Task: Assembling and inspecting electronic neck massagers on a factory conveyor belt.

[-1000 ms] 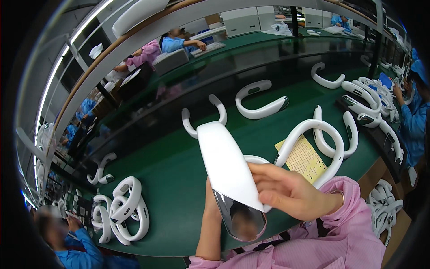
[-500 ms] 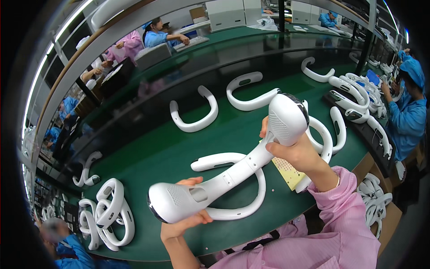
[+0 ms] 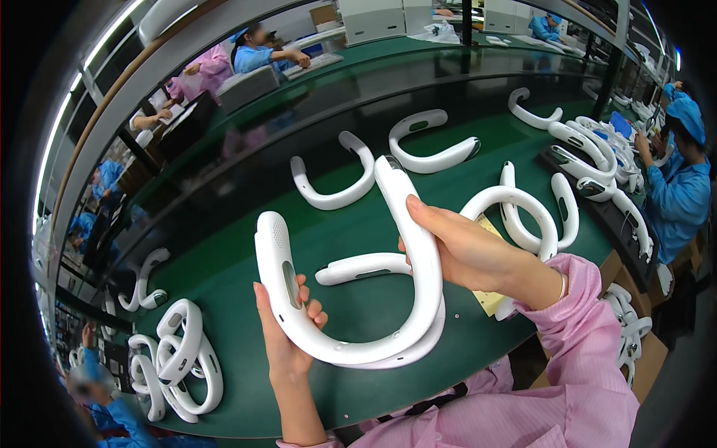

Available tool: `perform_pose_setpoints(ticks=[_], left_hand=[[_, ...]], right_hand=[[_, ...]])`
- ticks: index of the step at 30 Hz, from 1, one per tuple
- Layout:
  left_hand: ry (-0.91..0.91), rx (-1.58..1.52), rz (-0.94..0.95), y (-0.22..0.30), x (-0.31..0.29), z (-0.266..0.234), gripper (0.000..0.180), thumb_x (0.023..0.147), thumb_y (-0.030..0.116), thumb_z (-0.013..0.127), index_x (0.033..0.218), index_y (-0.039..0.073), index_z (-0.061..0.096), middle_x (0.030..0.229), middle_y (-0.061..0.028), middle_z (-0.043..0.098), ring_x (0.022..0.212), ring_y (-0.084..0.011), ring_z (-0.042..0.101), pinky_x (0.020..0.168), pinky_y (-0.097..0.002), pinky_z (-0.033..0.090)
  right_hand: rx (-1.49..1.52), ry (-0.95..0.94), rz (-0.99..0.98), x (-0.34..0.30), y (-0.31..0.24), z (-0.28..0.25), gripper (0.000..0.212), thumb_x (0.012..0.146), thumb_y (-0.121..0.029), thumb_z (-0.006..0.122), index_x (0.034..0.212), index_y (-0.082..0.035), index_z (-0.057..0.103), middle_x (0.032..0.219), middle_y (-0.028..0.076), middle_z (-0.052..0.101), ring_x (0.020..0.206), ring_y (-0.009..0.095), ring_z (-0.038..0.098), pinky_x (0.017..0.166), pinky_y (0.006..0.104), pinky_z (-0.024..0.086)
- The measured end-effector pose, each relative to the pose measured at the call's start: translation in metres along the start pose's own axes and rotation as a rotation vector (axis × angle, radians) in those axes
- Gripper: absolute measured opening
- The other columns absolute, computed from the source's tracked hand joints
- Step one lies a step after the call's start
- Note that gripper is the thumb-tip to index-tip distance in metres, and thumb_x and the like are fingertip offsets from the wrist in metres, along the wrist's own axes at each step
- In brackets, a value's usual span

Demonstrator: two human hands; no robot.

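Note:
Between my hands, a white U-shaped neck fan (image 3: 424,276) is held up over the table, its two ends pointing away from me. My left hand (image 3: 287,340) is closed around its left arm, beside a long slot, with fingertips showing on the inner side. My right hand (image 3: 474,250) grips the right arm near its dark-tipped end, thumb on top. Under the held fan, a second neck fan (image 3: 366,267) lies on the green table (image 3: 246,388), partly covered by it. A yellow sheet (image 3: 489,300) lies partly hidden behind my right wrist.
Two more neck fans (image 3: 336,200) lie farther back. Others overlap in a pile (image 3: 193,347) at left and in a group (image 3: 515,196) at right. A black rail (image 3: 609,224) bearing fans runs beside a blue-clad co-worker (image 3: 676,187). A cardboard box (image 3: 650,366) holds more fans.
The neck fan has been turned in my hands: its ends, earlier spread left and right, now point away with the curve toward me. My left hand has shifted its hold to the arm's side.

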State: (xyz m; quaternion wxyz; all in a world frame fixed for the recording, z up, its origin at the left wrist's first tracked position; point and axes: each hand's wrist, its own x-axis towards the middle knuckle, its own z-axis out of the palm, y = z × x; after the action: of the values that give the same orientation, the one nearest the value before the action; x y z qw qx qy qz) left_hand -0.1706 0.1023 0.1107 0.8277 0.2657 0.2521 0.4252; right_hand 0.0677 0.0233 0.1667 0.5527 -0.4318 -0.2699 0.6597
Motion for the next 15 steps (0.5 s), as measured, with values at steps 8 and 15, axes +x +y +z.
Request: perform_pose_setpoints(ticks=[8,15], left_hand=[[0.239,0.271,0.022,-0.001,0.032,-0.021,0.047,0.084,0.006,0.052,0.126,0.011,0.031,0.099,-0.0099,0.053,0.072,-0.0203,0.059,0.063,-0.0346,0.055],[0.311,0.237,0.295,0.114,0.208,-0.158,0.025,0.082,0.008,0.052,0.103,-0.004,0.045,0.092,-0.0127,0.051,0.077,-0.0163,0.055,0.067,-0.0259,0.05]], right_hand=[[0.135,0.101,-0.061,0.054,0.037,0.007,0.036,0.094,-0.039,0.043,0.106,-0.005,0.045,0.097,0.008,0.051,0.1,0.017,0.05,0.091,0.0353,0.039],[-1.204,0.096,-0.36,0.138,0.0,-0.081,0.04,0.081,-0.012,0.053,0.117,0.004,0.047,0.108,0.018,0.054,0.1,0.027,0.053,0.087,0.0344,0.043]])
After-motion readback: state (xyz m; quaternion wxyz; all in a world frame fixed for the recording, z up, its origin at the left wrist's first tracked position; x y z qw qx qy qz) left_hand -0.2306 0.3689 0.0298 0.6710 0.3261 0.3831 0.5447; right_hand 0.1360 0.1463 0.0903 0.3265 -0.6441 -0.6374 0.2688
